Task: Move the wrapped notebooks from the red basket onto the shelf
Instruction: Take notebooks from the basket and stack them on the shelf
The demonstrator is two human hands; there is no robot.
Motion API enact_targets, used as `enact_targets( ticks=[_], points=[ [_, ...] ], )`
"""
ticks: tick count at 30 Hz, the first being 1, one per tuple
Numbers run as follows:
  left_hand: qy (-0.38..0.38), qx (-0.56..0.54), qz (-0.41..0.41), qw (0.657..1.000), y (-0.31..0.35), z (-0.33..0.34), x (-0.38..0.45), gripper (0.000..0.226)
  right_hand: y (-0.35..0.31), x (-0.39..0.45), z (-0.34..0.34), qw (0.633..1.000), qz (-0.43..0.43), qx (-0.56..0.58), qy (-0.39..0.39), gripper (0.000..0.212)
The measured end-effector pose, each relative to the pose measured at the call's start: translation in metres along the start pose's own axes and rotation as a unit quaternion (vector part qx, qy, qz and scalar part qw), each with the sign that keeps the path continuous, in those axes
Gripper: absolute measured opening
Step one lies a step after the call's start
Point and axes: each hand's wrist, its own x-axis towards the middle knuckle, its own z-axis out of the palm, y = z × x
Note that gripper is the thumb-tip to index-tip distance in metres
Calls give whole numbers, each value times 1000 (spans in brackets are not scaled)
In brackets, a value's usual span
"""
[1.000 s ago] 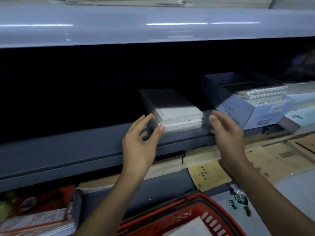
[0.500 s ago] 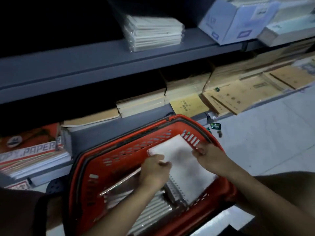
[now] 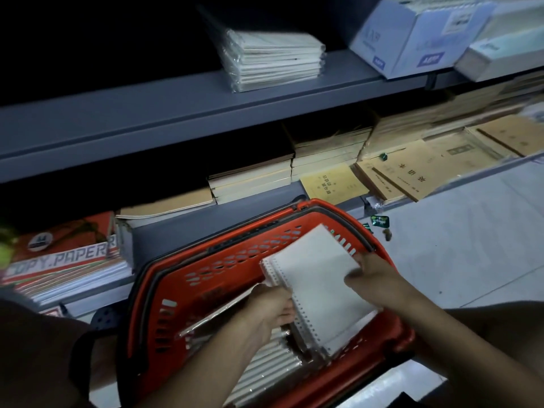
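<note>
A red basket (image 3: 188, 293) stands on the floor in front of me with several wrapped spiral notebooks inside. My left hand (image 3: 272, 304) grips the left, spiral edge of a white wrapped notebook pack (image 3: 318, 278), and my right hand (image 3: 375, 279) grips its right edge. The pack is tilted up, partly above the basket's rim. More wrapped packs (image 3: 265, 366) lie flat lower in the basket. A wrapped stack of notebooks (image 3: 276, 58) sits on the grey shelf (image 3: 147, 122) above.
A blue and white carton (image 3: 412, 36) of notebooks stands right of the stack on the shelf. Brown paper books (image 3: 412, 169) and cream pads (image 3: 250, 178) fill the lower shelf. Copy paper reams (image 3: 64, 260) lie at lower left. Grey floor tiles (image 3: 471, 240) show to the right.
My hands left the stack on the shelf and went down into the basket. They took hold of a notebook pack, and it now sits higher and more tilted than half a second ago.
</note>
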Motion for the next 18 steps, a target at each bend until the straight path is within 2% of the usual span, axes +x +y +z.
enact_targets(
  ticks=[2,5,8,13,18],
  points=[
    [-31,-32,-8,999,6,-5,-7,19,-12,-13,-18,996,-8,83,-27,18],
    [-74,-49,23,996,13,-16,-24,6,-27,-42,-44,971,-42,233,-36,25],
    [-136,-120,85,980,26,-27,-50,20,-37,-67,-61,935,-75,344,-29,29],
    [-196,-159,260,932,64,-45,-97,29,-56,-95,-77,881,-124,455,47,29],
    [-277,-123,387,871,99,-58,-125,69,-88,-96,-85,842,-190,476,172,31]
  ],
)
